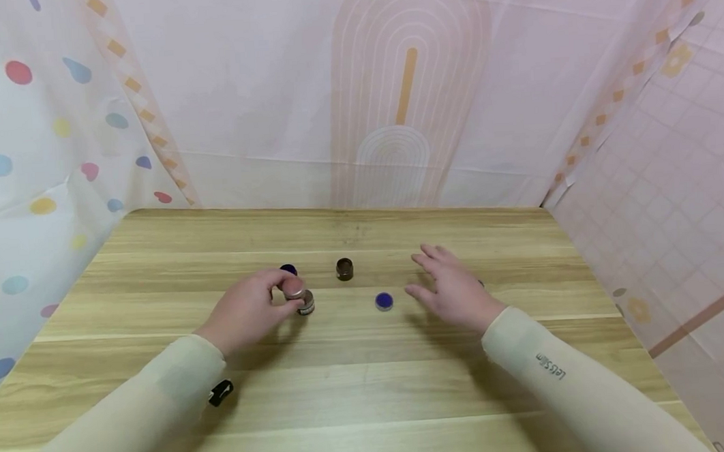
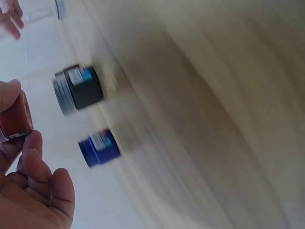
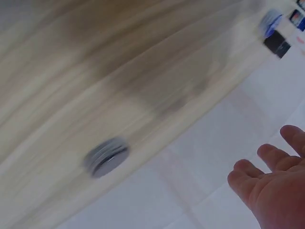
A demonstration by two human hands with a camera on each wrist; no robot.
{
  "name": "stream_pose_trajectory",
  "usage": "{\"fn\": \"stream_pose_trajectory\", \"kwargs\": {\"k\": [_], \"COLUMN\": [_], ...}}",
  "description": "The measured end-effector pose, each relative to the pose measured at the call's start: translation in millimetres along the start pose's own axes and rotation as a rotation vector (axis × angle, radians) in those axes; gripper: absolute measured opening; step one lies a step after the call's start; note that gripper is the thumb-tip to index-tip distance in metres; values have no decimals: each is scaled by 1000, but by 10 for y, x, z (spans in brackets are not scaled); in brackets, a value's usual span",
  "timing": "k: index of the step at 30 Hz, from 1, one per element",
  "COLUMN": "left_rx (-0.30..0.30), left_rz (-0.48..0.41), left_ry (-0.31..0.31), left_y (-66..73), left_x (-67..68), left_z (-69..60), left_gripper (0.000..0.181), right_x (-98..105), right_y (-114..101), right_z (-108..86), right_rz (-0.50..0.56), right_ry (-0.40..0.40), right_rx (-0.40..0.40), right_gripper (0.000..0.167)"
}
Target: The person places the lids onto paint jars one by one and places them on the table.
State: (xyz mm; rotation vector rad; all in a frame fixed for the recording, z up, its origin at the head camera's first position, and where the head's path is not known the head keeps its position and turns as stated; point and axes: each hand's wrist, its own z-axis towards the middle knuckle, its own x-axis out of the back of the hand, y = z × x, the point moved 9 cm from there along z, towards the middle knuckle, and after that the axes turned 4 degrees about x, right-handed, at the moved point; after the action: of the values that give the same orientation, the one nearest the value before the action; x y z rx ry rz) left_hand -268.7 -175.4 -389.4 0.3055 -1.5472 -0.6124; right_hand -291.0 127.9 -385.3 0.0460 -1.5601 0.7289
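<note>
My left hand pinches a small reddish-brown jar between thumb and fingers, raised off the table. Just past it stand a dark jar with a greyish lid and a small dark blue jar, partly hidden by the hand in the head view. My right hand hovers over the table with fingers spread and holds nothing. To its left lies a round blue-centred lid with a clear rim. A grey round lid lies on the table in the right wrist view.
An open dark jar stands near the middle of the wooden table. A black clip-like piece shows beside my left sleeve. Patterned cloth hangs behind the table and along both sides.
</note>
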Motion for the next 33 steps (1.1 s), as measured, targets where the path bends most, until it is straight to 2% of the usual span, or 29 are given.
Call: {"fn": "stream_pose_trajectory", "kwargs": {"k": [4,11,19,26,33], "left_rx": [33,75,142,137,167], "left_rz": [-12,43,58,101,122], "left_ry": [-17,-50,-119,-147,-185], "left_y": [-132,-376,-693,-799,-853], "left_x": [61,143,147,152,140], "left_z": [-20,-34,-10,4,21], "left_gripper": [17,26,21,23,29], "right_x": [23,81,168,241,268], "right_y": [196,538,800,873,907], "right_z": [-35,-110,-182,-209,-216], "right_rz": [2,-16,-54,-70,-78], "right_ry": [-7,-14,-9,11,22], "right_rx": [-44,-116,-160,-154,-167], "right_gripper": [74,81,81,79,78]}}
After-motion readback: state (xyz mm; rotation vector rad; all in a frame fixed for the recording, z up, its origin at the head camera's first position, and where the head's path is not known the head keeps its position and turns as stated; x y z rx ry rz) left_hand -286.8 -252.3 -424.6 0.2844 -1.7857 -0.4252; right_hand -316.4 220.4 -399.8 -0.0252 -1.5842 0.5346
